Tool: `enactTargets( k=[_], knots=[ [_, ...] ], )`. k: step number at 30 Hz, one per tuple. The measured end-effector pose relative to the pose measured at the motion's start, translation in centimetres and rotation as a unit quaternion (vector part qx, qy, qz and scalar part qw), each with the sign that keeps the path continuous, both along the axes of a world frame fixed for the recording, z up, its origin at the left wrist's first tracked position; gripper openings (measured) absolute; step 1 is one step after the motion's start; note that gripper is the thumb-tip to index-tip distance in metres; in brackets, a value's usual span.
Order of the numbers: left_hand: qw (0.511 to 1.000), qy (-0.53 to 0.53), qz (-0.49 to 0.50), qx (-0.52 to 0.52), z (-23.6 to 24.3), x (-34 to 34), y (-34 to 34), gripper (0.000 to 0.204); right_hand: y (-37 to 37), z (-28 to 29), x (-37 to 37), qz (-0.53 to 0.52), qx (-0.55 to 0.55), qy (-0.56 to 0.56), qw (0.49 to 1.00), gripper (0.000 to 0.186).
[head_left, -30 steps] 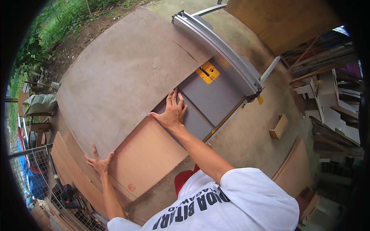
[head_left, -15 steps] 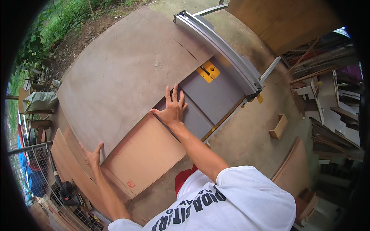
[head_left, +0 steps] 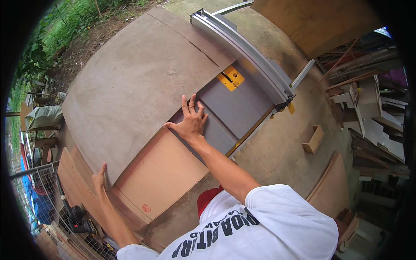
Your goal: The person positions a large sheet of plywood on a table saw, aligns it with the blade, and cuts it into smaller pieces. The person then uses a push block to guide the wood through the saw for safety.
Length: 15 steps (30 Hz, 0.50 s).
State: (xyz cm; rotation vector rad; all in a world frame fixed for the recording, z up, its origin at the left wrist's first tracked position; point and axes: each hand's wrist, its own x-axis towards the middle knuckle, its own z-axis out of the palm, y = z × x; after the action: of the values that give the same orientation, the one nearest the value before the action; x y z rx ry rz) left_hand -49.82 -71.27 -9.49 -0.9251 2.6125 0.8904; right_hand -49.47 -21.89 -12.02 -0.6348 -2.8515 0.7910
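Observation:
A large brown plywood sheet (head_left: 134, 82) lies flat over a grey table saw (head_left: 236, 106) with a yellow insert plate (head_left: 230, 78). My right hand (head_left: 190, 123) presses flat, fingers spread, on the sheet's near right edge where it meets the saw table. My left hand (head_left: 100, 180) rests against the sheet's near left corner, fingers straight. A silver rip fence (head_left: 242, 50) runs along the saw's far side, beside the sheet's narrow cut strip.
A lighter board (head_left: 162, 173) lies under the sheet near me. More boards (head_left: 73, 182) stack at the left by a wire fence (head_left: 32, 203). A small wooden box (head_left: 313, 139) sits on the concrete at the right, near shelves of offcuts (head_left: 372, 108).
The big sheet has slid away from me across the saw table. My right hand went forward with it, and my left hand shifted left to the sheet's corner.

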Motion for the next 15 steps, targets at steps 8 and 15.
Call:
enactTargets(
  k=[8,15],
  knots=[
    [1.0,0.019,-0.009,-0.014,-3.4,0.3,-3.7,0.11,-0.1,-0.1,-0.2,0.005,-0.026,-0.004,1.0,0.129],
    [0.999,0.039,-0.013,-0.03,-3.9,0.2,-3.9,0.109,0.0,-0.2,-0.5,-0.002,-0.016,0.006,1.0,0.13]
  ],
)
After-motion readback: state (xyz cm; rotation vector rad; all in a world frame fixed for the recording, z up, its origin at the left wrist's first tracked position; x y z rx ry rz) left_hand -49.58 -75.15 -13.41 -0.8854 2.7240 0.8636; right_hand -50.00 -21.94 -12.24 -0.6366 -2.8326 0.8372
